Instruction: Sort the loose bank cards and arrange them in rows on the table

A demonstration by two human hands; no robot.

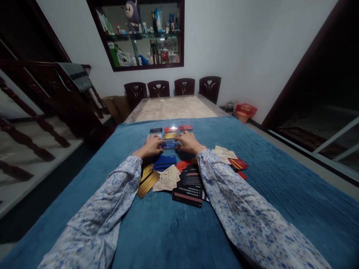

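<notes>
A dark blue card [169, 145] lies flat in the nearest row of cards laid out on the blue cloth. At its left edge, my left hand [153, 145] has its fingers curled against it. My right hand [189, 142] holds the opposite edge with bent fingers. Just beyond is a gold card [170, 136]. The far row has a black card [156, 130], a red card [171, 129] and a dark red card [186, 127]. A pale card shows partly behind my left hand. Between my forearms lie loose blue cards [165, 162], gold cards [148, 180], beige cards [168, 178] and black cards [187, 194].
More beige cards [226, 153] and red cards [238, 163] lie right of my right sleeve. The blue cloth [157, 231] covers the near table; a marble-patterned top [174, 106] shows beyond. Several dark chairs [184, 86] stand at the far side, below a wall cabinet [146, 35].
</notes>
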